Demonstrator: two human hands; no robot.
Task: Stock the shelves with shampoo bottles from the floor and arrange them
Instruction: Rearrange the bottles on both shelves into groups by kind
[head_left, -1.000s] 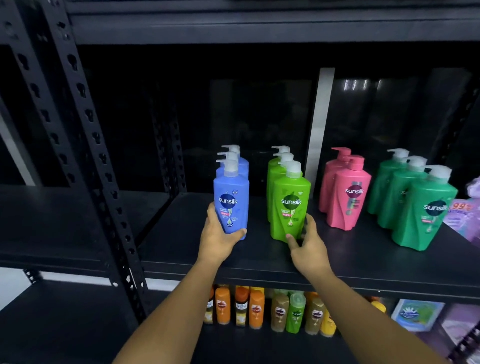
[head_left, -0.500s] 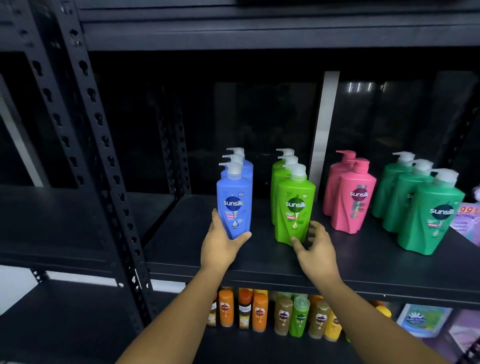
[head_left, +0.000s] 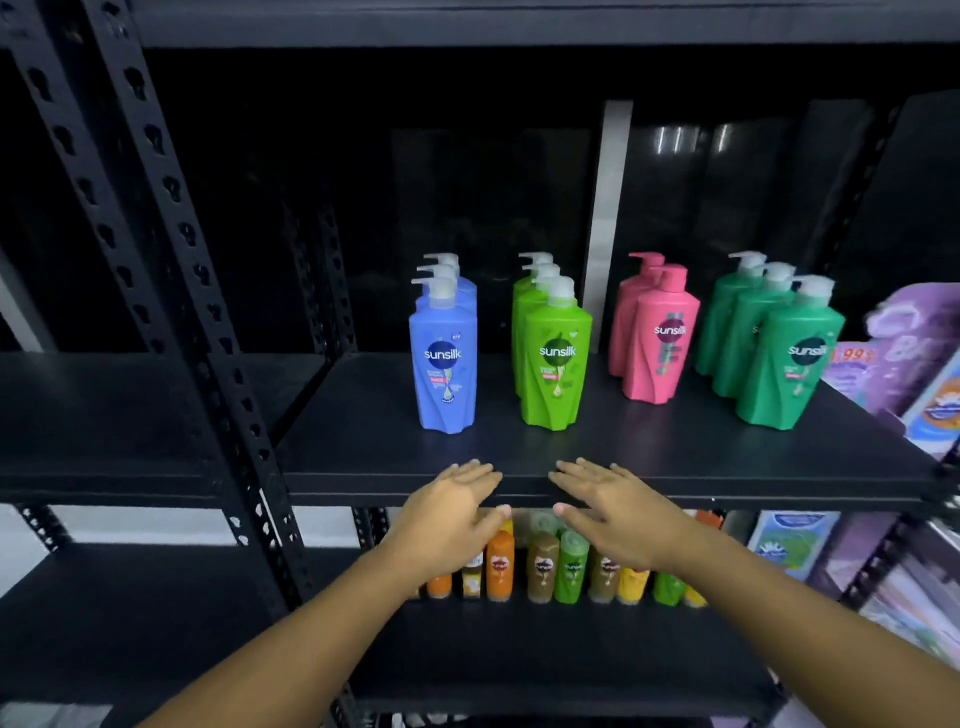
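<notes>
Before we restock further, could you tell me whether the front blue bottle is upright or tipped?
Upright: the front blue bottle stands flat on its base on the shelf, pump on top.

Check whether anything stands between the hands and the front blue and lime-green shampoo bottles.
Nothing visible does. The left hand and right hand hover open at the front edge of the shelf. Only its bare surface lies between them and the front blue bottle and front lime-green bottle.
</notes>
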